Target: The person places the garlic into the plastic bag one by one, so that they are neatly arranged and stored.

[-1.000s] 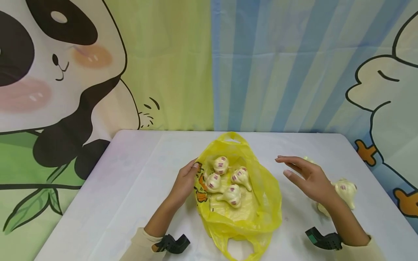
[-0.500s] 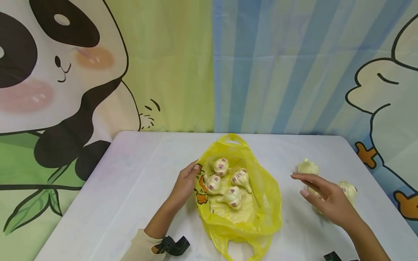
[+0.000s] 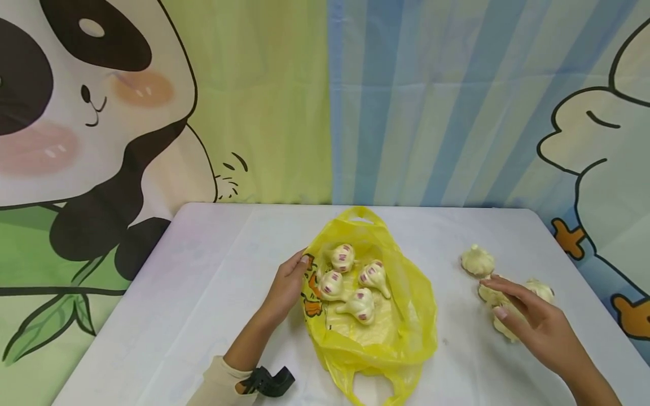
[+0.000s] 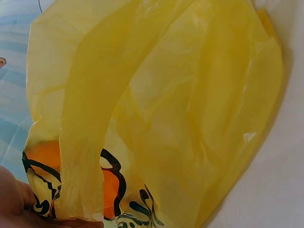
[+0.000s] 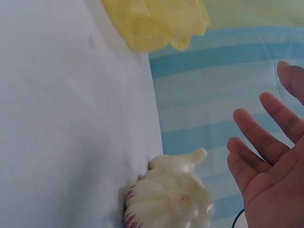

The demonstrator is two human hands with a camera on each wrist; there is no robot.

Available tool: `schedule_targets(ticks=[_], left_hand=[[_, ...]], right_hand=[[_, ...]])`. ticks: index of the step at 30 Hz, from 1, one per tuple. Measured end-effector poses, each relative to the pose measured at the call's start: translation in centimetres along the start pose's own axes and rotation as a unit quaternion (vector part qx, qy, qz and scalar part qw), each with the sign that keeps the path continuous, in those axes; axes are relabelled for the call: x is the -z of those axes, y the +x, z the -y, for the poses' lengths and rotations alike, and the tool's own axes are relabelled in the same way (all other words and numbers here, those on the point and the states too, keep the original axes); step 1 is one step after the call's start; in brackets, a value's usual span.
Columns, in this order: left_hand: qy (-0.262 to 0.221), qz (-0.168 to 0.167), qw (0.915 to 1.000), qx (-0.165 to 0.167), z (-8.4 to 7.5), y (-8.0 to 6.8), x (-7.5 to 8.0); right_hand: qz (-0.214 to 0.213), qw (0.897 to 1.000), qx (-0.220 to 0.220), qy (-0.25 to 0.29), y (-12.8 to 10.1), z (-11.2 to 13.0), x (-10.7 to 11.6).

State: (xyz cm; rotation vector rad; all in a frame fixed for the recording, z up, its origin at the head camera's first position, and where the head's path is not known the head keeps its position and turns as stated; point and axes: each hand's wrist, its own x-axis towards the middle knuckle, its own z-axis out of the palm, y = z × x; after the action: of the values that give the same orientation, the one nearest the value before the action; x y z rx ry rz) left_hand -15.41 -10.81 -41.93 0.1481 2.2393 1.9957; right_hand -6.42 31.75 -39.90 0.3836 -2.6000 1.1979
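Note:
My left hand (image 3: 285, 288) pinches the left rim of a yellow plastic bag (image 3: 413, 321), thumb on the inner side. The bag lies open on the table, its handles pointing away and toward me. Several garlic bulbs (image 3: 361, 305) with purple marks rest inside it. To the right, my right hand (image 3: 545, 332) hovers with loosely extended fingers over a group of pale garlic bulbs (image 3: 477, 261), holding nothing. It partly hides some of them. The right wrist view shows that hand (image 5: 273, 164) apart from a nearby garlic bulb (image 5: 168, 199).
A white-covered table (image 3: 203, 270) bears everything. Behind it hangs a printed curtain (image 3: 284, 113) with a panda and stripes. A black wrist-worn device (image 3: 271, 382) sits on the left wrist near the table's front.
My right hand has moved right and toward me, from beside the bag to over the loose garlic bulbs. The left hand and the bag have stayed nearly still.

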Motion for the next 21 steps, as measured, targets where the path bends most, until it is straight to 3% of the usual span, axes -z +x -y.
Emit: schedule_targets(ticks=[14,21], left_hand=[[-0.003,0.001,1.0000,0.000,-0.2,-0.2,0.1],[-0.010,0.002,0.9999,-0.002,0.1,-0.1,0.1]], right_hand=[[-0.040,0.998,-0.053,0.001,-1.8,-3.4,0.7],[-0.025,0.995,-0.093,-0.014,-2.5,-4.8,0.6]])
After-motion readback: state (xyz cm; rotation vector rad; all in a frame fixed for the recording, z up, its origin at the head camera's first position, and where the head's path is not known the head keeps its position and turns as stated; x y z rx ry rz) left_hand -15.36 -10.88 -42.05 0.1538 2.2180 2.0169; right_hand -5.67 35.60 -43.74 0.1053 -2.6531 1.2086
